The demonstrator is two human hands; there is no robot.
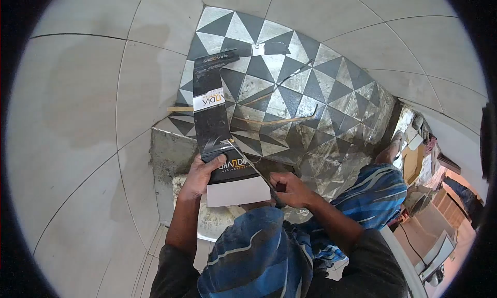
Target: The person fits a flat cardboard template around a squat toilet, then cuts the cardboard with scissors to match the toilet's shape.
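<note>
A long black piece of printed cardboard (211, 124) with white and orange lettering stretches from my lap up over the patterned tiles. My left hand (201, 176) grips its near end, thumb on top and fingers underneath. Below the thumb, a white flap (238, 193) of the cardboard lies over my knee. My right hand (293, 189) is closed in a fist at the cardboard's right edge. A thin, narrow strip (248, 161) runs along that edge toward the fist. What sits inside the right fist is hidden; a dark end shows below it.
Grey and white triangle-patterned tiles (295, 88) cover the floor. On them lie a small black-and-white scrap (259, 49) and thin cut strips (274, 121). Large pale wall tiles (83, 91) curve around. A rough cement ledge (165, 161) stands at left. Cardboard and clutter (414, 163) are at right.
</note>
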